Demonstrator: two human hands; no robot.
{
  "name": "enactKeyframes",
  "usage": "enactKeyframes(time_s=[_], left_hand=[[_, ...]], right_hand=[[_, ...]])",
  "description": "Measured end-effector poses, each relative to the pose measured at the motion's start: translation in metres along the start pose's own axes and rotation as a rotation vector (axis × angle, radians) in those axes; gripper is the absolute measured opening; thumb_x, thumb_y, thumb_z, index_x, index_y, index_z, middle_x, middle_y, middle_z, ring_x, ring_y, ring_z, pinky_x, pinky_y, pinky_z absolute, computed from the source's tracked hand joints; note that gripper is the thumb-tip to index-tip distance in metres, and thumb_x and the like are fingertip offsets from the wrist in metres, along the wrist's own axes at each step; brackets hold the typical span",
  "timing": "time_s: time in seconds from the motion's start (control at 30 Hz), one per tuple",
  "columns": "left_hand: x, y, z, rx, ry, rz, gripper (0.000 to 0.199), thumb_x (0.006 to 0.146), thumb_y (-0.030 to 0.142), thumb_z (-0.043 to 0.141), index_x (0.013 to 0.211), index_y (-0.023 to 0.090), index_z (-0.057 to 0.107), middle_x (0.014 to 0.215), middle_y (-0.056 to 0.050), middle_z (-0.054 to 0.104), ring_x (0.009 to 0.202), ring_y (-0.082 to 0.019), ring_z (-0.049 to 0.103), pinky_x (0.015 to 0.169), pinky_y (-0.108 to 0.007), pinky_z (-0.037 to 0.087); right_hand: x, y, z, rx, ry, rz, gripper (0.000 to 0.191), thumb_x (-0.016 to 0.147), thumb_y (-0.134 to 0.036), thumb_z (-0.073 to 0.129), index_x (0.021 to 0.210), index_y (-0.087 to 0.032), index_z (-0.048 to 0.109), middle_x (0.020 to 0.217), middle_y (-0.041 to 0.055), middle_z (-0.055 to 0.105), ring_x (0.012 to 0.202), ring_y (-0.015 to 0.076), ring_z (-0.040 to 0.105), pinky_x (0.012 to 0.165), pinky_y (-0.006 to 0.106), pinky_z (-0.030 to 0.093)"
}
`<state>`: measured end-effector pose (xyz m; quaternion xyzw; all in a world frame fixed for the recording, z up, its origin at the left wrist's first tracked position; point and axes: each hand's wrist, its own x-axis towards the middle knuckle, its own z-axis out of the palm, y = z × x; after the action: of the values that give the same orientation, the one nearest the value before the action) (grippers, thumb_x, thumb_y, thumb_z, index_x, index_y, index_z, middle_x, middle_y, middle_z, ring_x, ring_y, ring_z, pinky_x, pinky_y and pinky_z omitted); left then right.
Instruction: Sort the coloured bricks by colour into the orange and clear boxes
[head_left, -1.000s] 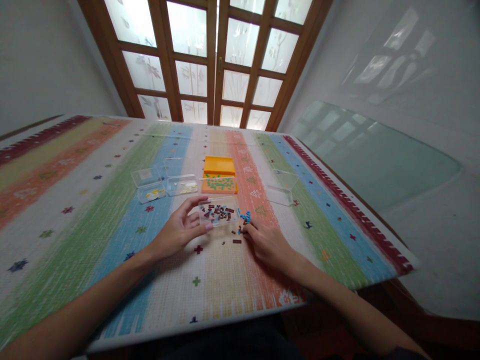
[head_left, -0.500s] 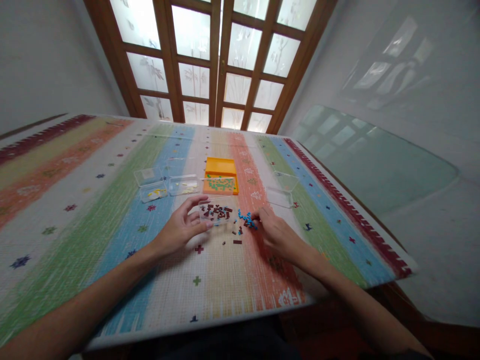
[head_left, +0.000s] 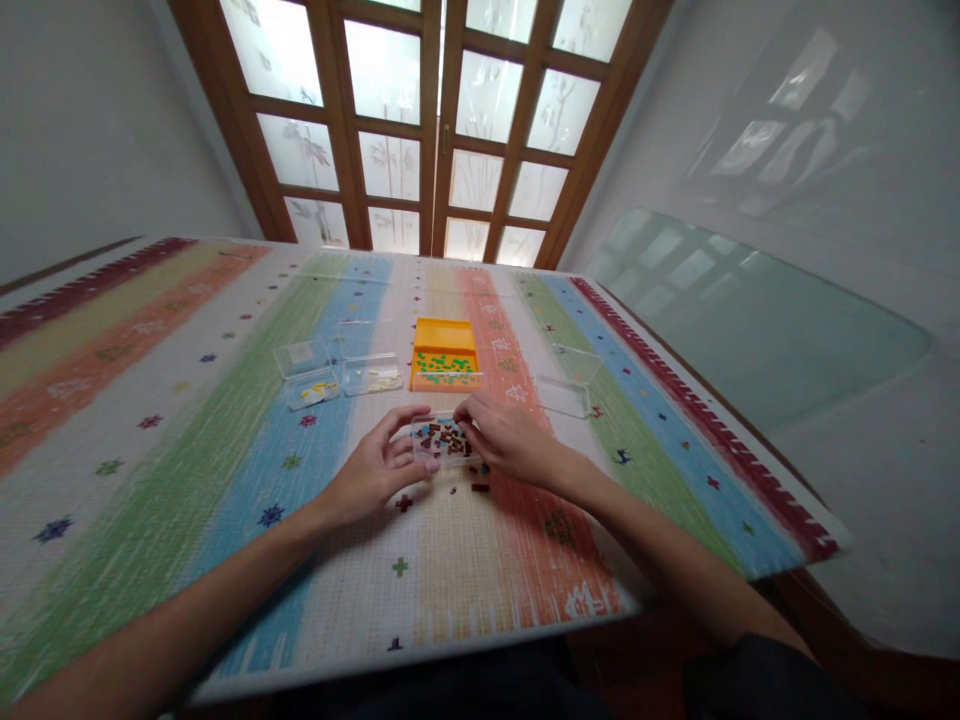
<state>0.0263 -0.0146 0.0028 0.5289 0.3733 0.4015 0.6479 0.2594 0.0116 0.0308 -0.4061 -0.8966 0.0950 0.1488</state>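
My left hand [head_left: 388, 455] grips the left end of a clear plastic box [head_left: 450, 462], thumb at the near side and fingers at the far side. Small brown toy bricks [head_left: 439, 438] lie in it, with a little blue showing near its far wall. Over the right part of this box is my right hand [head_left: 504, 432], its fingertips pinched together. Whatever they hold is too small or hidden to make out. Beside the box's near right corner lie a few loose pieces, among them a longer brown brick [head_left: 480, 488]. My right hand covers the spot just right of the box.
Behind the hands stands an open orange case [head_left: 444, 332] with many small green pieces. Two open clear boxes, one with yellow pieces [head_left: 319, 390] and one with pale pieces [head_left: 382, 380], stand to its left. Another open clear box [head_left: 566, 395] is at the right. A striped cloth [head_left: 337, 590] covers the table.
My right hand has moved left from the blue pile to over the box of brown bricks. The pile is now hidden behind it. My left hand keeps its grip on the box.
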Motion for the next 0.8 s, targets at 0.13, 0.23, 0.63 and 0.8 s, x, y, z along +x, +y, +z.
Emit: enactKeyframes(time_s=[0.13,0.23,0.63,0.8], left_hand=[[0.0,0.001,0.0,-0.011,-0.003,0.003,0.06,0.077,0.026,0.088,0.131,0.026,0.061,0.153,-0.015,0.056,0.113,-0.026,0.073,0.104,-0.047,0.056],[0.0,0.0,-0.001,-0.011,-0.005,0.019,0.059,0.077,0.026,0.088,0.13,0.026,0.06,0.148,-0.014,0.059,0.113,-0.026,0.073,0.104,-0.047,0.057],[0.002,0.0,-0.004,0.008,0.028,0.043,0.059,0.077,0.024,0.087,0.13,0.025,0.061,0.154,-0.014,0.055,0.122,-0.028,0.07,0.109,-0.047,0.054],[0.002,0.004,-0.005,0.005,0.08,0.033,0.06,0.078,0.023,0.087,0.132,0.024,0.06,0.152,-0.014,0.058,0.123,-0.029,0.069,0.112,-0.049,0.053]], right_hand=[[0.0,0.004,0.0,-0.103,0.001,0.024,0.018,0.106,-0.02,0.046,0.104,-0.016,0.063,0.102,0.0119,0.07,0.082,0.0183,0.06,0.069,0.029,0.039],[-0.002,0.006,0.002,-0.145,0.01,0.011,0.016,0.105,-0.019,0.048,0.103,-0.016,0.064,0.101,0.0115,0.073,0.079,0.0174,0.06,0.066,0.028,0.035],[-0.016,0.006,-0.023,-0.028,0.246,-0.043,0.017,0.103,-0.019,0.048,0.108,-0.019,0.065,0.098,0.0083,0.076,0.078,0.0168,0.065,0.067,0.028,0.04],[-0.032,0.012,-0.022,0.009,0.248,-0.065,0.011,0.096,-0.019,0.055,0.096,-0.018,0.066,0.086,0.0051,0.071,0.073,0.0158,0.061,0.065,0.028,0.04]])
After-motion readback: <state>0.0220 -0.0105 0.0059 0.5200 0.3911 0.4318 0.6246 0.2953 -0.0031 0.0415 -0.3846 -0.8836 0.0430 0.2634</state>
